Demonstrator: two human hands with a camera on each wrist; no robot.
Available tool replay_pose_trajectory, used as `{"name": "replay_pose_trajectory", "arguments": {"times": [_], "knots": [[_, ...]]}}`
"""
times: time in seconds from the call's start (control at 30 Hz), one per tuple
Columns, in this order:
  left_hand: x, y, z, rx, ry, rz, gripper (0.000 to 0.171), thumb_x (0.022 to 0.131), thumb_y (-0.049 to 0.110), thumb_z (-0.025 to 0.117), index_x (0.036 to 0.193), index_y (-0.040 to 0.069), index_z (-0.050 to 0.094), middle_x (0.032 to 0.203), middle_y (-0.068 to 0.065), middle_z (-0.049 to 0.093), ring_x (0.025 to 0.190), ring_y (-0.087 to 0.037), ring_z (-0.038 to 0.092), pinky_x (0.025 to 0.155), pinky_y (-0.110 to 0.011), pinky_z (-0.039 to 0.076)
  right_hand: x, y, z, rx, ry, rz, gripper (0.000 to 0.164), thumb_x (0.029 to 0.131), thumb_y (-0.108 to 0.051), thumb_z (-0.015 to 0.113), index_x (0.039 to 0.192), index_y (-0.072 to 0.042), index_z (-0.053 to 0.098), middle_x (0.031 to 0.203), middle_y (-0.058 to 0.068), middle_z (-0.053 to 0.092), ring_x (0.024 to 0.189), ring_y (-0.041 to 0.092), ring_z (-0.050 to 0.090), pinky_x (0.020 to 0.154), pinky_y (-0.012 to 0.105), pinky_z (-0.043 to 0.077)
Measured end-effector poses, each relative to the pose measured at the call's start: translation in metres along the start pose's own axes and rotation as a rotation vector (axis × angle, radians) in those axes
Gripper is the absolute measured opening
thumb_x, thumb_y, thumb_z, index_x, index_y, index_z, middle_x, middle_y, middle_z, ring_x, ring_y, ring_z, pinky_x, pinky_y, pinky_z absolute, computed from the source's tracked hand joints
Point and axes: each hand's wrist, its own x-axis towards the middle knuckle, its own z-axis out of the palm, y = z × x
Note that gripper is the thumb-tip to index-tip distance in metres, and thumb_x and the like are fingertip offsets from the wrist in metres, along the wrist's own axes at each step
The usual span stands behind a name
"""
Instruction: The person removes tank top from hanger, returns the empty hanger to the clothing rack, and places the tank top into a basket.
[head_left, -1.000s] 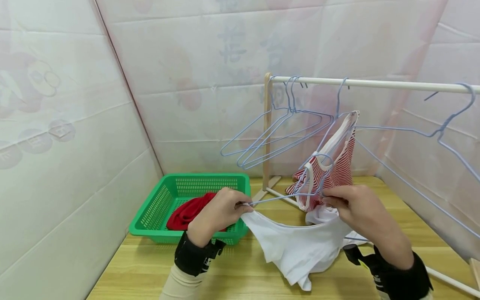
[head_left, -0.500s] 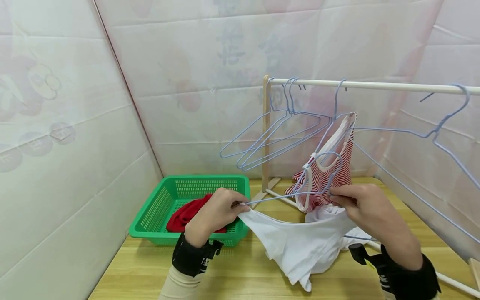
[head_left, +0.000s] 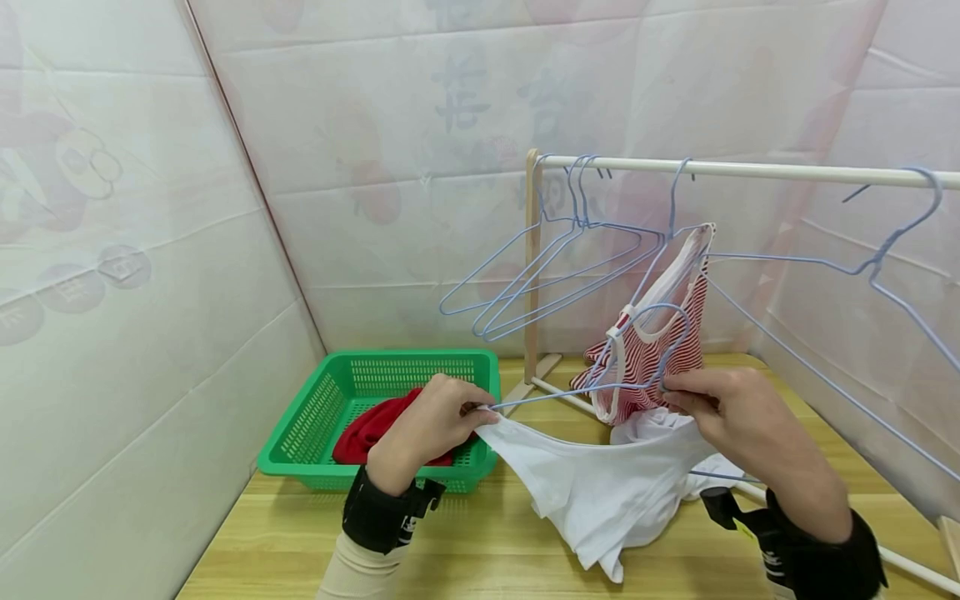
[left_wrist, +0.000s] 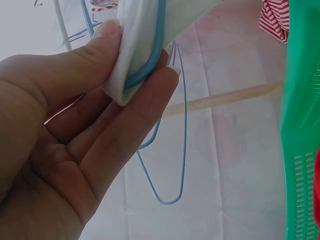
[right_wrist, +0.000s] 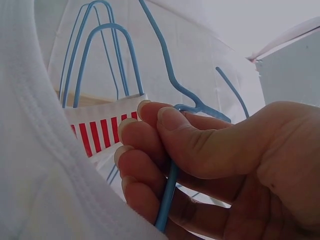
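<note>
In the head view a white top (head_left: 592, 483) hangs between my two hands over the table. My left hand (head_left: 431, 425) pinches its shoulder together with the end of a blue wire hanger (head_left: 570, 394). Seen from the left wrist, the hanger's bent tip (left_wrist: 142, 75) lies against the white cloth between thumb and fingers. My right hand (head_left: 738, 433) grips the same hanger just beside the base of its hook (right_wrist: 182, 95), the hook pointing up. The top's far shoulder is hidden near the right hand.
Left stands a green basket (head_left: 296, 425) with red cloth (head_left: 375, 429) in it. Behind the hands, a rack's white rail (head_left: 780, 172) bears several blue hangers (head_left: 517, 283); a red-and-white striped top (head_left: 690, 333) hangs from one. A rack base bar (head_left: 915, 570) crosses the table.
The right hand and the hanger's hook have shifted a little to the right, while the left hand has edged slightly left. Both grips stay the same.
</note>
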Motion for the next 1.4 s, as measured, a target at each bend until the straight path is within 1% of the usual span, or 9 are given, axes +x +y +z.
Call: {"name": "replay_pose_trajectory", "arguments": {"times": [0.37, 0.6, 0.67, 0.87, 0.97, 1.1, 1.23, 1.4], "knots": [[-0.002, -0.002, -0.004, 0.009, 0.003, -0.021, 0.013, 0.089, 0.013, 0.080, 0.099, 0.005, 0.083, 0.093, -0.007, 0.080, 0.081, -0.014, 0.072, 0.071, -0.016, 0.056, -0.001, 0.000, -0.002, -0.001, 0.025, -0.008, 0.024, 0.070, 0.008, 0.087, 0.087, -0.008, 0.083, 0.080, 0.003, 0.077, 0.070, -0.006, 0.052, 0.058, 0.007, 0.040], [-0.002, -0.008, -0.006, 0.042, 0.006, -0.034, 0.010, 0.089, 0.011, 0.080, 0.096, 0.004, 0.082, 0.090, -0.006, 0.080, 0.078, -0.013, 0.069, 0.069, -0.015, 0.054, -0.001, 0.002, -0.005, -0.010, 0.032, 0.000, 0.023, 0.070, 0.008, 0.087, 0.086, -0.008, 0.083, 0.079, 0.004, 0.077, 0.070, -0.007, 0.052, 0.058, 0.007, 0.040], [-0.002, -0.009, -0.007, 0.053, 0.006, -0.046, 0.010, 0.088, 0.011, 0.081, 0.095, 0.004, 0.083, 0.089, -0.006, 0.080, 0.078, -0.013, 0.068, 0.068, -0.015, 0.053, -0.001, 0.003, -0.005, -0.014, 0.035, -0.003, 0.023, 0.070, 0.008, 0.087, 0.086, -0.008, 0.083, 0.079, 0.003, 0.077, 0.069, -0.006, 0.052, 0.058, 0.007, 0.040], [-0.003, -0.013, -0.008, 0.081, 0.006, -0.073, 0.005, 0.088, 0.010, 0.081, 0.090, 0.005, 0.083, 0.085, -0.005, 0.080, 0.074, -0.011, 0.066, 0.065, -0.015, 0.050, -0.002, 0.006, -0.007, 0.002, 0.034, 0.021, 0.022, 0.070, 0.011, 0.085, 0.086, -0.004, 0.082, 0.079, 0.007, 0.077, 0.069, -0.007, 0.049, 0.056, 0.007, 0.039], [-0.003, -0.014, -0.007, 0.081, 0.002, -0.084, 0.005, 0.088, 0.009, 0.081, 0.090, 0.005, 0.083, 0.085, -0.005, 0.079, 0.072, -0.010, 0.064, 0.063, -0.016, 0.048, -0.002, 0.005, -0.007, 0.014, 0.049, 0.026, 0.023, 0.069, 0.012, 0.086, 0.085, -0.004, 0.082, 0.079, 0.007, 0.077, 0.069, -0.007, 0.050, 0.057, 0.007, 0.040], [-0.003, -0.013, -0.005, 0.086, 0.007, -0.084, 0.007, 0.087, 0.009, 0.081, 0.092, 0.004, 0.083, 0.087, -0.007, 0.080, 0.074, -0.015, 0.068, 0.062, -0.015, 0.048, -0.001, 0.002, -0.007, 0.003, 0.052, 0.028, 0.022, 0.070, 0.008, 0.087, 0.086, -0.006, 0.083, 0.078, 0.004, 0.076, 0.069, -0.007, 0.050, 0.057, 0.008, 0.039], [-0.002, -0.012, -0.003, 0.095, 0.017, -0.078, 0.008, 0.087, 0.009, 0.082, 0.093, 0.004, 0.083, 0.090, -0.009, 0.081, 0.080, -0.020, 0.072, 0.064, -0.015, 0.050, 0.000, -0.001, -0.007, -0.006, 0.036, 0.047, 0.019, 0.073, 0.005, 0.087, 0.087, -0.006, 0.082, 0.077, 0.004, 0.076, 0.067, -0.006, 0.048, 0.056, 0.009, 0.038], [0.000, -0.011, 0.000, 0.097, 0.011, -0.072, 0.006, 0.088, 0.008, 0.080, 0.092, 0.005, 0.083, 0.090, -0.008, 0.081, 0.082, -0.019, 0.073, 0.068, -0.016, 0.053, -0.001, -0.003, -0.007, -0.005, 0.039, 0.068, 0.018, 0.074, 0.004, 0.087, 0.088, -0.005, 0.083, 0.078, 0.006, 0.077, 0.068, -0.006, 0.049, 0.056, 0.008, 0.038]]}}
